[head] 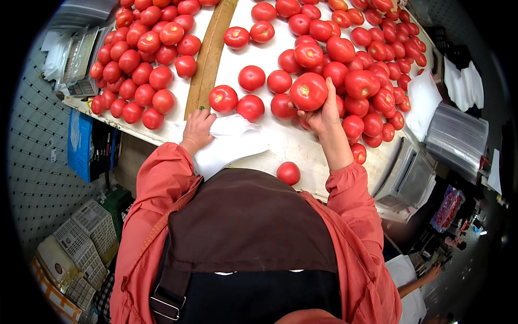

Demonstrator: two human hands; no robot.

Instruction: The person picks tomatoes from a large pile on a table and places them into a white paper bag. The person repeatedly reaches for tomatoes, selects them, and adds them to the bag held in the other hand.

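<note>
My right hand (322, 109) holds a large red tomato (309, 91), its pale stem scar facing up, above the right-hand heap of tomatoes (366, 87). Down at the front of the white tabletop (226, 67), my left hand (198, 130) grips the left edge of some thin white sheets (232, 141); some of its fingers are hidden. The sheets are folded and drape toward my apron. A few loose tomatoes (250, 107) lie just beyond them. One single tomato (288, 173) rests close to the table's front edge.
A wooden strip (208, 56) divides the tabletop, with another tomato heap (137, 60) on its left. Stacked clear plastic trays (457, 135) and a grey weighing scale (404, 178) stand at right. Plastic crates (79, 243) sit on the floor at lower left. Another person's arm (421, 280) shows at lower right.
</note>
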